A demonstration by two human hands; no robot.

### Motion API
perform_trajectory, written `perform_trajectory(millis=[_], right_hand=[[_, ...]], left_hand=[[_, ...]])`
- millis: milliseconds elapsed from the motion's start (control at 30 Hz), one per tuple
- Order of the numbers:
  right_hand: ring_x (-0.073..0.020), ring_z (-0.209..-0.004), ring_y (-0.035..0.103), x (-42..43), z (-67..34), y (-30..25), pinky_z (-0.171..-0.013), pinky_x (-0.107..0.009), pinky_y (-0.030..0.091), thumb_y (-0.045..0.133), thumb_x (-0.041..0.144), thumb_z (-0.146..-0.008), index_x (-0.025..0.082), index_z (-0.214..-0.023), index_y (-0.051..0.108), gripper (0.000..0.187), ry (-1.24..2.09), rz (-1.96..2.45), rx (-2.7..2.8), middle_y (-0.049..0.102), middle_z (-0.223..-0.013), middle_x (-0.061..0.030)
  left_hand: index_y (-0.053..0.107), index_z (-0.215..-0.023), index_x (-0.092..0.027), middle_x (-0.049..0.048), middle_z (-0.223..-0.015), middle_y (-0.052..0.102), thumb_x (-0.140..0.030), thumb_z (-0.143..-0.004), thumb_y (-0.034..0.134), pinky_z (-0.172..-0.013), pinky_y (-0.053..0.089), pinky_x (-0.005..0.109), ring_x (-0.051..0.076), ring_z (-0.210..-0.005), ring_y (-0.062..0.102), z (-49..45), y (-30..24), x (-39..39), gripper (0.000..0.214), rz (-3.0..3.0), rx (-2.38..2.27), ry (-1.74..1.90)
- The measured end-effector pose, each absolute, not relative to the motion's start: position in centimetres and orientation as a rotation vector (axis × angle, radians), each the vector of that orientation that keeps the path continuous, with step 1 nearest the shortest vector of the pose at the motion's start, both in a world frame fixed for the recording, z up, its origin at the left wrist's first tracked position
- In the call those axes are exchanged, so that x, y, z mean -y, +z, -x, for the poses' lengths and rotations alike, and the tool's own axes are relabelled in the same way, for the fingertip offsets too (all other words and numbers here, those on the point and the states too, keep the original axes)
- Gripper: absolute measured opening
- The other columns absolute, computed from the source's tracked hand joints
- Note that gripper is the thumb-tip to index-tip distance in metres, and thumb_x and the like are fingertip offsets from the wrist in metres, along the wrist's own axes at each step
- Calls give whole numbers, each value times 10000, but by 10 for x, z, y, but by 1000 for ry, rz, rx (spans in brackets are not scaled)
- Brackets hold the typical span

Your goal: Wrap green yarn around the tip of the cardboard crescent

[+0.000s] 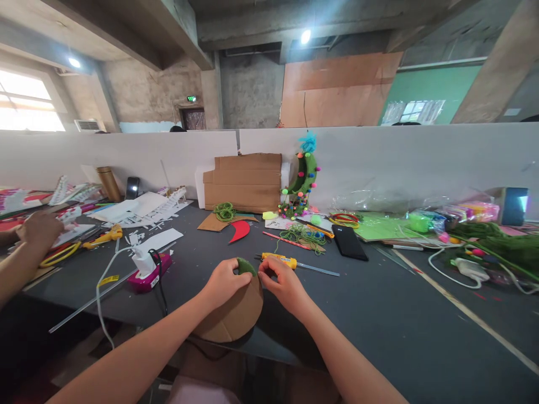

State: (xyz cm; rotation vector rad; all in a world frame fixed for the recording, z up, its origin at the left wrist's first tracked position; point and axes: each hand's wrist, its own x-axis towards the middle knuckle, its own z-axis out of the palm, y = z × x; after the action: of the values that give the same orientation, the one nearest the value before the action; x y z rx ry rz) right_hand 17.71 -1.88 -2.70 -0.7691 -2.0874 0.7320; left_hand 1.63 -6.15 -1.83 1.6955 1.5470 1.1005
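At the dark tabletop's near edge, the left hand pinches a green-patched cardboard disc; the right hand curls beside its rim, its hold unclear. Beyond: a white partition, concrete walls, ceiling beams.

both forearms are left bare and are angled inward over the near edge of the surface. the left forearm is slanted up from the lower left, and its hand is closed in a grip, the thumb being laid toward the right. the right forearm is slanted in from the opposite side; the right hand is bent leftward, its thumb and forefinger curved into a loop, with the tips held just beside the left thumb.
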Motion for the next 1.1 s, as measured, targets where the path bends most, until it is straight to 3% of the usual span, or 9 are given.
perform_trajectory(millis=[200,400,700,1100], right_hand=[[-146,-624,466,19,-177,-27,-582,-259,374,474,182,-747,201,-649,472,100,735,774,2086,501,-657,7],[-145,-616,466,17,-178,-28,-578,-257,371,482,182,-740,200,-644,479,98,727,778,2077,502,-650,10],[-141,-611,473,17,-178,-28,-571,-254,378,486,162,-741,198,-640,494,107,727,780,2063,514,-646,11],[-141,-616,481,16,-178,-30,-573,-249,382,496,183,-750,196,-646,498,104,745,792,2067,513,-650,12]], left_hand=[[558,-605,-159,-14,-600,529,-237,-666,483,-593,366,240,147,-632,488,-17,-18,62,124,-1662,-1496,1124],[515,-615,-168,-40,-583,460,-154,-626,410,-536,330,214,112,-573,422,-13,-14,66,106,-1616,-1367,1090],[571,-799,-155,-25,-675,523,-173,-624,451,-574,356,228,120,-608,448,-1,-14,65,213,-1563,-1194,965],[543,-751,-158,-36,-618,462,-127,-575,403,-515,331,214,101,-543,407,0,-13,66,227,-1513,-1167,956]])
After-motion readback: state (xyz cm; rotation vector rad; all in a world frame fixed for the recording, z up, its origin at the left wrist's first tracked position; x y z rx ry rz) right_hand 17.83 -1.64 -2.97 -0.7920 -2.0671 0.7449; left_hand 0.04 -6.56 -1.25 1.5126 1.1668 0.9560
